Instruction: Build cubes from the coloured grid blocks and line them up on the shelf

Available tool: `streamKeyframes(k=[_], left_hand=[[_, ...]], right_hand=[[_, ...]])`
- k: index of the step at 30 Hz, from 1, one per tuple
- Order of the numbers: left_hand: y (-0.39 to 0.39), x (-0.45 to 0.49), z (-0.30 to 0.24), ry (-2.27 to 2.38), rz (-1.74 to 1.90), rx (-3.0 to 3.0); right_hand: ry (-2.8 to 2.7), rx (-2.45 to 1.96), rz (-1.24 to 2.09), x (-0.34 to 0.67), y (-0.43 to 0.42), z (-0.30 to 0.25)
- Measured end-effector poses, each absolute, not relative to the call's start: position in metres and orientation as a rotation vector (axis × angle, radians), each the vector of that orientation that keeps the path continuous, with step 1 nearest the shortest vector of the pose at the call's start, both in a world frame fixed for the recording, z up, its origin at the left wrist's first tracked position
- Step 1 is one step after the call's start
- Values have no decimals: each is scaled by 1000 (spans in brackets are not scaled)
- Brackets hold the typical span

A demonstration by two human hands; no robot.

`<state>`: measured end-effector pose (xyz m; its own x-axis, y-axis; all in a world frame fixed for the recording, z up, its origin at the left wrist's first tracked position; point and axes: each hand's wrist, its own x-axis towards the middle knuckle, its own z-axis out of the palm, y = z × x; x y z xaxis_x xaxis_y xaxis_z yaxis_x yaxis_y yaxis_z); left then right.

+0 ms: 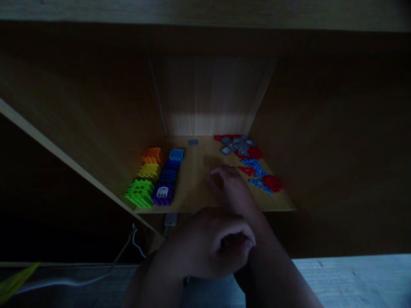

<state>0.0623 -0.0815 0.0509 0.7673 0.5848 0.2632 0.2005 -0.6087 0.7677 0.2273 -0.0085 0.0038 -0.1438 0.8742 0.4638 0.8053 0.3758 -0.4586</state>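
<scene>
Resting palm down on the bare middle of the light wooden shelf board (195, 188): right hand (233, 188), fingers (215, 176) released and slightly bent, tips on the wood, nothing visibly grasped. Just beside it on the right, a loose heap of flat red, blue and grey plastic lattice pieces (253, 164), strung from the back wall toward the front edge, with the nearest red and blue ones close to the knuckles. Lower and nearer the camera, in front of the shelf edge: left hand (208, 248), fingers clenched into a loose fist – too dark to tell whether anything sits inside.

Along the left side of the board, two rows of built lattice cubes: orange cube (152, 156), yellow cube (149, 171) and green cube (140, 192) by the wall; light blue cube (176, 155), dark blue cube (169, 174) and purple cube with a white window piece (163, 193) beside them. At the back, alone – a small grey-blue piece (193, 142). Below the shelf, a thin white cable (136, 241).
</scene>
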Motion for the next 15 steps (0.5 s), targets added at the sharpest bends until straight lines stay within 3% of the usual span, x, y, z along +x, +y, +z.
streamKeyframes(k=[8, 15], left_hand=[[-42, 64, 11, 1087, 784, 2389], [-25, 62, -6, 1183, 883, 2438]], right_hand=[[-1758, -2244, -208, 290, -33, 21], [-1791, -2368, -182, 316, -45, 26]])
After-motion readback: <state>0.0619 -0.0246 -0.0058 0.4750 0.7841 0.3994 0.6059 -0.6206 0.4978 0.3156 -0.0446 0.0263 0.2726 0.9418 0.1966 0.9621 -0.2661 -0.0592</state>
